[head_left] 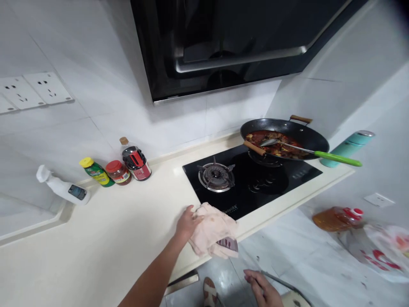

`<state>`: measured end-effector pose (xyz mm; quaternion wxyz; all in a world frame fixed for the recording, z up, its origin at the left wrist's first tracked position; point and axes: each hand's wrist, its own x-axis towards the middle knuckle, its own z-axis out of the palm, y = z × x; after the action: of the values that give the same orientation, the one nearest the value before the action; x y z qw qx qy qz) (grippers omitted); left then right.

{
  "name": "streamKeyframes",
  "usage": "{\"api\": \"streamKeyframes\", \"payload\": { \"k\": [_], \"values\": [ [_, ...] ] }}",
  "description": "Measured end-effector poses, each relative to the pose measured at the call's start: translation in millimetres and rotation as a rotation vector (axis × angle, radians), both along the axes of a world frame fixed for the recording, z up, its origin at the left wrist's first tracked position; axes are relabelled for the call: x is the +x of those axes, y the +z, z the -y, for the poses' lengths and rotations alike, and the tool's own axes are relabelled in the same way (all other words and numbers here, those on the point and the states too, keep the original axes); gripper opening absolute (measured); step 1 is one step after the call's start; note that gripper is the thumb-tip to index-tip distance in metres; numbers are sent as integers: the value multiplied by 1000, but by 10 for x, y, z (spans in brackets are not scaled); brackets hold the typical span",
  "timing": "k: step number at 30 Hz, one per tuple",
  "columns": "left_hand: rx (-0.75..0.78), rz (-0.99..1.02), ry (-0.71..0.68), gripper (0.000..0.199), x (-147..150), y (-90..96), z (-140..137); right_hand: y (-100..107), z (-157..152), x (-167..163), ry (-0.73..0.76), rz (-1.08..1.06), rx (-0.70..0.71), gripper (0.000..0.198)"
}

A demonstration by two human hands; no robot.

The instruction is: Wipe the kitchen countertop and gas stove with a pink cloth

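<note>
My left hand (188,224) is on a crumpled pale pink cloth (212,228), its fingers closed on the cloth's left side. The cloth lies at the counter's front edge, over the near left corner of the black gas hob (236,204). A grey patch with dark marks shows at its right end. Lower down, in front of the counter, my right hand (263,290) hangs with loosely bent fingers and nothing visible in it. On the hob's right burner sits a black wok (284,125) of reddish food, and a green-handled spatula (337,158) rests across it.
A spray bottle (65,187), a green yellow-capped bottle (97,172), a red-lidded jar (118,172) and a dark sauce bottle (136,161) line the wall. A turquoise flask (347,148) stands right of the wok. Overhead is a black range hood (223,42). An oil jug (337,218) is at lower right.
</note>
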<state>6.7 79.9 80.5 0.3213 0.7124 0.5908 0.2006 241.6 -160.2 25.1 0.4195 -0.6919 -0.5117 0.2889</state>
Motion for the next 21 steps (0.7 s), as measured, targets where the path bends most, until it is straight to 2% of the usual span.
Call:
{"api": "streamKeyframes", "payload": {
  "k": [3, 5, 7, 9, 11, 15, 18, 21],
  "values": [
    [108, -128, 131, 45, -664, -28, 94, 208, -389, -127, 145, 191, 180, 33],
    [164, -210, 182, 40, -1046, -40, 279, 345, -728, -242, 290, 324, 228, 34],
    [202, -286, 209, 39, -1342, -86, 485, 414, -1079, -406, 435, 456, 196, 43],
    [288, -426, 166, 42, -1544, -180, 657, 389, -1370, -629, 519, 562, 114, 57],
    [400, -586, 103, 46, -1660, -303, 764, 298, -1565, -893, 565, 611, 38, 69],
    [507, -731, 78, 49, -1719, -465, 802, 162, -1813, -1353, 638, 592, 9, 67],
    [521, -749, 79, 48, -1711, -474, 773, 227, -2135, -1538, 630, 600, 34, 54],
    [531, -757, 81, 48, -1716, -461, 760, 403, -2635, -1631, 573, 636, 28, 40]
  ]
}}
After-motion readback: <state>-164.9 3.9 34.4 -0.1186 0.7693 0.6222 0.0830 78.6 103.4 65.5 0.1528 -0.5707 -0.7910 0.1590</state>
